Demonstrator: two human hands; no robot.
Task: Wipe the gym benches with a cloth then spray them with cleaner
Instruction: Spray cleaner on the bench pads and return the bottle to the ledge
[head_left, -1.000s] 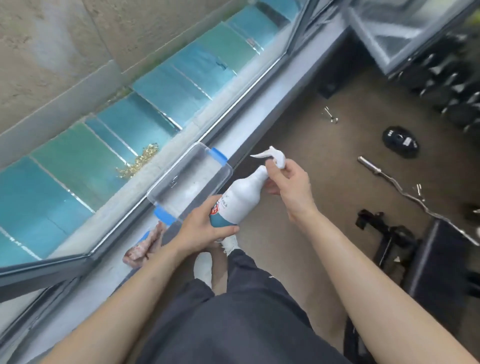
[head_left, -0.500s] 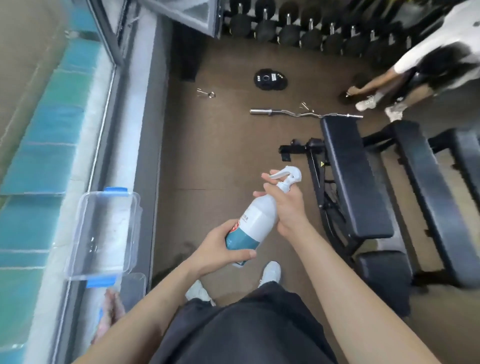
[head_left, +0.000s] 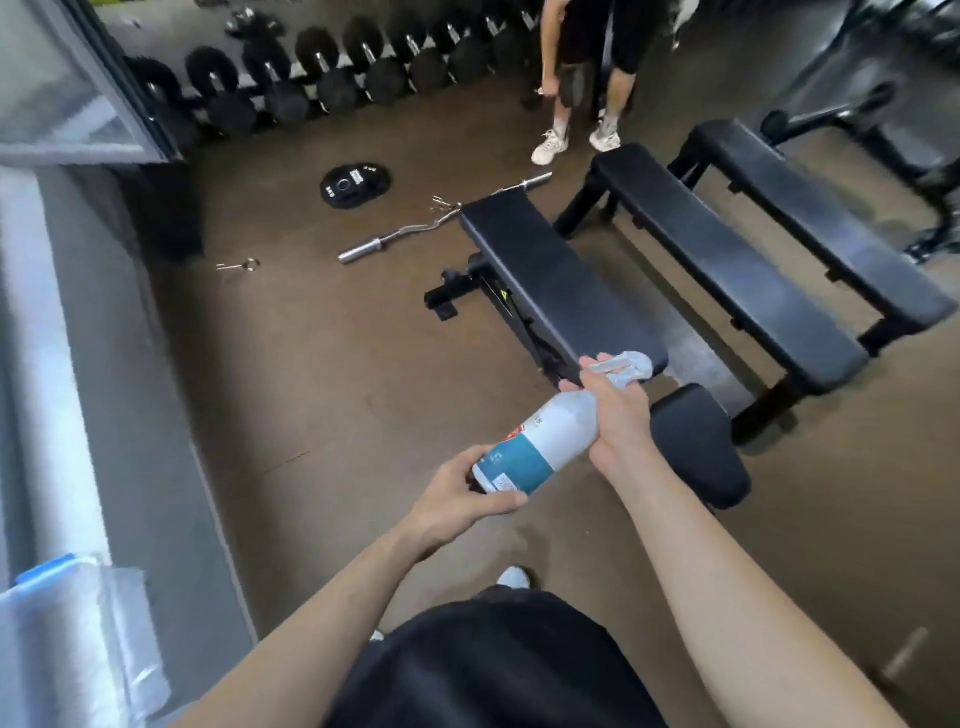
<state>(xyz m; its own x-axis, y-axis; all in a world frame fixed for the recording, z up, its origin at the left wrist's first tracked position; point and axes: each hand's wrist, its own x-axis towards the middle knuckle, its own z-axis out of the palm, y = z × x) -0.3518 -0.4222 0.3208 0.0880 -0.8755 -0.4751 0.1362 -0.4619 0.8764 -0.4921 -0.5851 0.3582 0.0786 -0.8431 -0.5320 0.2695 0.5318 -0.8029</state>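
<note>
Left hand (head_left: 457, 499) grips base, right hand (head_left: 618, 410) neck of white-and-teal plastic spray bottle (head_left: 540, 447); spray may miss black padded bench (head_left: 550, 280), wetting brown floor (head_left: 337, 389).

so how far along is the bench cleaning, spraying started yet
Wiping: cannot tell, no cloth in view. In hand: the left hand grips the base of the spray bottle, the right hand its neck below the trigger head. Left: spraying the nearest bench, middle bench and far bench.
</note>
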